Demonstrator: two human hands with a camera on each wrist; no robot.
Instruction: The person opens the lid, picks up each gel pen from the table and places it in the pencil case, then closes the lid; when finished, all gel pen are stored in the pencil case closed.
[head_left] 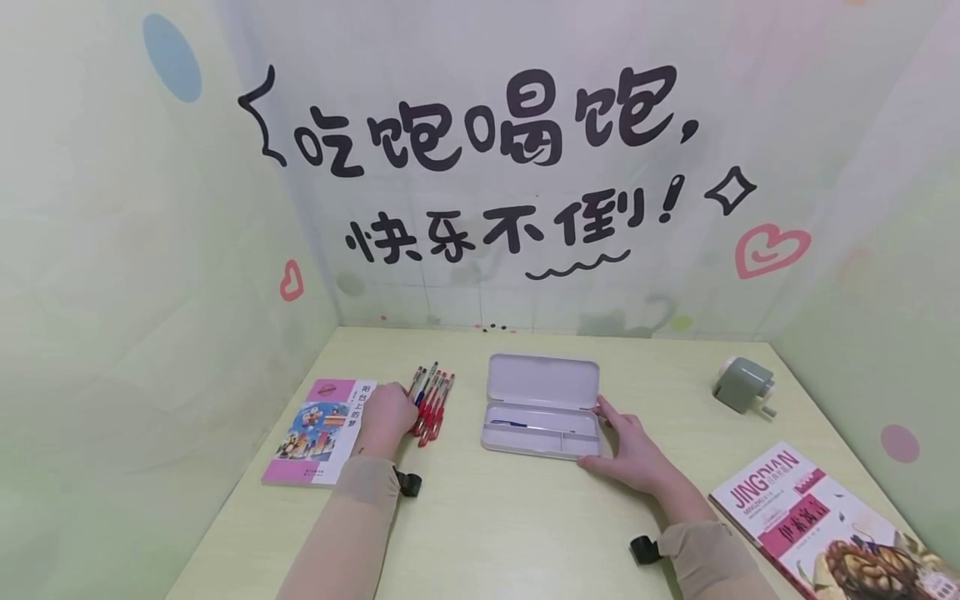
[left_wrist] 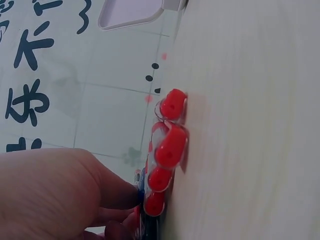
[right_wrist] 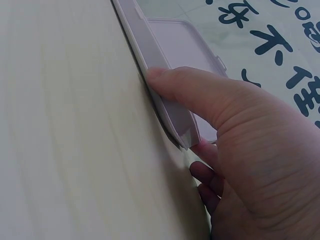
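My left hand [head_left: 386, 419] is at a bunch of pens [head_left: 432, 408], most with red ends, lying on the table. In the left wrist view its thumb and fingers pinch a dark blue pen [left_wrist: 142, 192] at the side of the bunch; the fingertips are partly hidden. A pale lilac pencil case [head_left: 520, 444] lies open in the middle, its lid tipped back. Inside it is one blue-and-clear pen [head_left: 510, 425]. My right hand [head_left: 633, 450] grips the case's right end, thumb on the front wall and fingers behind, as the right wrist view also shows.
A pink-and-white book [head_left: 315, 433] lies just left of the pens, partly under the left hand. At the back right stands a grey pencil sharpener [head_left: 742, 385] with a crank. Another book [head_left: 817, 517] lies at the front right. Printed walls enclose the table [head_left: 510, 525].
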